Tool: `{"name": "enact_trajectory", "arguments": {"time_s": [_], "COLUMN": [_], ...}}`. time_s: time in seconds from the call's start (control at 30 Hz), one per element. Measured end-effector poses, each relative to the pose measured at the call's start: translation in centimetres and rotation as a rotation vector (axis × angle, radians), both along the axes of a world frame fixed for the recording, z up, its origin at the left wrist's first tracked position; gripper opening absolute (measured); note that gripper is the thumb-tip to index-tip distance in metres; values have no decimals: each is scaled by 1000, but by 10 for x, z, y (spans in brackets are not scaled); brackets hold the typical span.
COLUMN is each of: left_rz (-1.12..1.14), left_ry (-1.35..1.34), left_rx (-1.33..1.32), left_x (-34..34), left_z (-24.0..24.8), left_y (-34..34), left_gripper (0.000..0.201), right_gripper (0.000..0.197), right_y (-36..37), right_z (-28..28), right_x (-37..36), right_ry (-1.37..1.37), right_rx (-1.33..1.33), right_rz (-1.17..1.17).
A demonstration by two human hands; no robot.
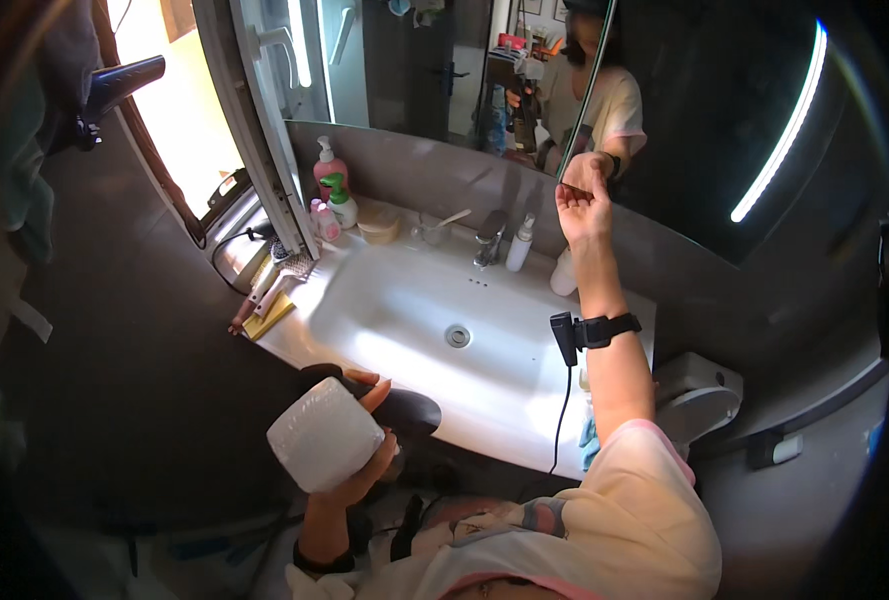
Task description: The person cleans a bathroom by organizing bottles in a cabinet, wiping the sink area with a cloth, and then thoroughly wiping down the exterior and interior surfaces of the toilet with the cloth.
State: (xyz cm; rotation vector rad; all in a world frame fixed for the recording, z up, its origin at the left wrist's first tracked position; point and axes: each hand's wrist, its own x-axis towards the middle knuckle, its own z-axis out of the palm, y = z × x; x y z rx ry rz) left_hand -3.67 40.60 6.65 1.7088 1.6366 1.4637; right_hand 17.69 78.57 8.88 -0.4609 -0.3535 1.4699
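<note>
My left hand [369,465] is wrapped round a white, glossy, squarish block-like thing [326,437] with rounded corners, held over the basin's front left edge. Its kind does not show. Dark rounded shapes lie just behind it, too dim to make out. My right arm is stretched over the basin's right side, with a black band and a cabled clip on the forearm. Palm up and fingers curled, my right hand [586,205] grips the lower edge of a mirror door [684,130] beside the seam between the mirror panels. The fingertips are partly hidden there.
A white washbasin [394,300] with a tap [489,238] spans the middle. Pump bottles [330,170], a tub [378,224] and a white spray bottle [520,243] line its back ledge. Hairbrushes [274,285] lie at the left corner. A toilet [699,395] stands right.
</note>
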Motion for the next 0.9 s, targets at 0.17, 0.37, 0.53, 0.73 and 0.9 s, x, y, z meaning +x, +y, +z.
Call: {"name": "enact_trajectory", "arguments": {"time_s": [0.17, 0.37, 0.53, 0.73, 0.9], "left_rz": [-207, -318, -429, -579, -699], "left_ry": [-251, -208, -192, -250, -242], "left_rx": [50, 95, 107, 149, 159], "left_x": [-24, -42, -55, -47, -40], "left_z": [5, 7, 3, -1, 5], "left_y": [20, 38, 50, 75, 97], "left_gripper": [49, 47, 53, 58, 57], "right_gripper": [47, 47, 29, 23, 19], "right_y": [-5, -11, -78, -208, -289], "right_z": [8, 0, -13, -14, -10], "right_x": [-7, 2, -1, 51, 103], "right_ry": [81, -2, -117, -41, 119], "right_rx": [-117, -54, 23, 162, 157], "right_rz": [11, -89, -81, -30, -19]}}
